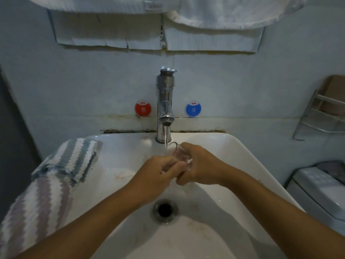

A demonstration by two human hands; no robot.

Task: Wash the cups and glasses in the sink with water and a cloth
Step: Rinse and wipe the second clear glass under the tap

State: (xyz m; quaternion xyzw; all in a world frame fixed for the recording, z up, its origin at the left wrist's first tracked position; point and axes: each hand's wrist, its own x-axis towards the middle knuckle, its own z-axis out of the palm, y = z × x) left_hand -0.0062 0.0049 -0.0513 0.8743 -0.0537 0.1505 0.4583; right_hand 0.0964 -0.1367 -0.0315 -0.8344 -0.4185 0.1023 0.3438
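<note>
A: Where is the glass (178, 153) now?

B: It is just in front of the faucet (165, 105), tilted, with its open mouth toward the stream of water (166, 138) that falls from the spout. Both hands hold it above the basin of the sink (233, 152).

A: How do the hands hold it?

B: The right hand (200, 165), in front and a little right of the faucet, has its fingers curled around the body of the glass. The left hand (158, 174), in front and a little left of the faucet, has also curled fingers and pinches the lower part of the glass.

A: And the cloth?

B: A striped cloth (56, 172) lies over the sink rim, to the left of the faucet, well apart from both hands. The drain (165, 210) is in front of the faucet, below the hands
</note>
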